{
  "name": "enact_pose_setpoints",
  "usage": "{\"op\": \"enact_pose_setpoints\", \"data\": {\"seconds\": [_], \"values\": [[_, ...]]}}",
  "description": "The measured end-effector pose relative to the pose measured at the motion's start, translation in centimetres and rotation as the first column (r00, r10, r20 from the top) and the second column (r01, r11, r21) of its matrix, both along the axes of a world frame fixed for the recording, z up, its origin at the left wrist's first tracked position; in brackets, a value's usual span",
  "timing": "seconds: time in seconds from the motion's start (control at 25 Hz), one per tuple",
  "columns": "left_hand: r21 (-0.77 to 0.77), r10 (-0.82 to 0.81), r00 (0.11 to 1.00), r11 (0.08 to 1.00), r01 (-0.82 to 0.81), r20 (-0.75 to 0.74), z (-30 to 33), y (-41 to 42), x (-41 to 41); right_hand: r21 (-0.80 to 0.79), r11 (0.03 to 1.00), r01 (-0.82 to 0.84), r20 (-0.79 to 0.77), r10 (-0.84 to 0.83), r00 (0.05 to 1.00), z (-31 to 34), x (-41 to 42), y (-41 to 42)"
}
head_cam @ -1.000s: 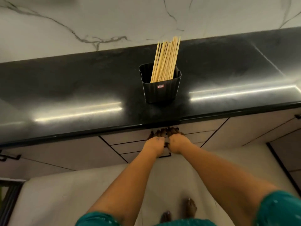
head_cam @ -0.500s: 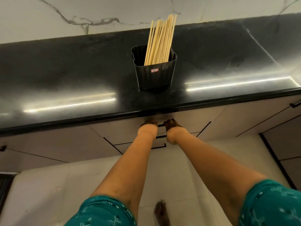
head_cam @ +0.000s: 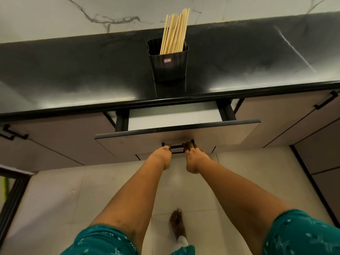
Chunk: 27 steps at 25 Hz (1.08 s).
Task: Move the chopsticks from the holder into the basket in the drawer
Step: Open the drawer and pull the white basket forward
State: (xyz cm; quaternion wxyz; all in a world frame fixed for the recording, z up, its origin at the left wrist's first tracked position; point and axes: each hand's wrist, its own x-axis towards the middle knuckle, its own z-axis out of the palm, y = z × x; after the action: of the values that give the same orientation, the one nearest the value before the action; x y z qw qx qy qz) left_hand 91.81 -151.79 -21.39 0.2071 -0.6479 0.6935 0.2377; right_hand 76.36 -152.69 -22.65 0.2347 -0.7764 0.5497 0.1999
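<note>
Several pale wooden chopsticks [head_cam: 175, 32] stand upright in a black ribbed holder [head_cam: 169, 65] on the black countertop [head_cam: 73, 70]. Below it the top drawer [head_cam: 220, 133] is pulled partly out, showing a white inner floor; no basket is visible in the exposed part. My left hand [head_cam: 161, 155] and my right hand [head_cam: 193, 155] both grip the drawer's black bar handle [head_cam: 177, 147] from beneath, side by side, fingers curled round it.
Other beige cabinet fronts with black handles [head_cam: 325, 101] flank the drawer on both sides. A marble wall rises behind the counter. My bare foot [head_cam: 177, 225] stands on the pale tiled floor under the drawer.
The drawer was closed earlier; now it has slid out towards me with both hands on its handle. The view has tipped down slightly.
</note>
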Motion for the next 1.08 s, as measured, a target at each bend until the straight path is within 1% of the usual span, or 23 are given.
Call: {"op": "enact_pose_setpoints", "data": {"seconds": [0.04,0.08,0.2,0.4,0.52,0.68,0.84,0.96,1.08], "values": [[0.019,0.072,0.997,0.997,-0.071,-0.019,-0.1,2.0,-0.4,0.009,1.0,-0.006,-0.006,0.006,1.0,-0.1,-0.5,1.9],[0.042,0.105,0.994,0.994,-0.104,-0.039,0.1,4.1,-0.9,0.026,1.0,-0.017,-0.014,0.017,1.0,-0.1,-1.0,3.9],[0.099,0.152,0.985,0.985,-0.144,-0.082,-0.6,10.5,-1.9,0.07,0.992,-0.101,-0.059,0.105,0.993,-0.6,-2.7,9.4],[0.175,0.095,0.98,0.982,-0.064,-0.177,-0.9,20.2,-2.9,0.254,0.962,-0.104,-0.08,0.128,0.988,-0.1,-4.6,17.3],[0.161,0.051,0.979,0.987,-0.019,-0.197,-0.8,24.9,-3.3,0.283,0.953,-0.108,-0.066,0.131,0.989,0.2,-5.5,21.5],[0.146,0.012,0.984,0.989,0.014,-0.175,-1.1,31.0,-3.8,0.32,0.944,-0.085,-0.068,0.112,0.991,0.6,-6.1,26.3],[0.122,-0.056,0.987,0.99,0.075,-0.147,-1.5,33.3,-5.0,0.317,0.948,-0.036,-0.054,0.055,0.997,1.1,-6.1,27.8],[0.132,-0.052,0.988,0.989,0.071,-0.143,-1.0,33.0,-5.4,0.326,0.945,0.023,-0.035,-0.012,0.999,1.5,-5.7,27.8],[0.153,-0.022,0.99,0.987,0.043,-0.142,-0.7,33.1,-5.2,0.3,0.953,0.037,-0.039,-0.026,0.999,1.8,-5.4,28.5]]}}
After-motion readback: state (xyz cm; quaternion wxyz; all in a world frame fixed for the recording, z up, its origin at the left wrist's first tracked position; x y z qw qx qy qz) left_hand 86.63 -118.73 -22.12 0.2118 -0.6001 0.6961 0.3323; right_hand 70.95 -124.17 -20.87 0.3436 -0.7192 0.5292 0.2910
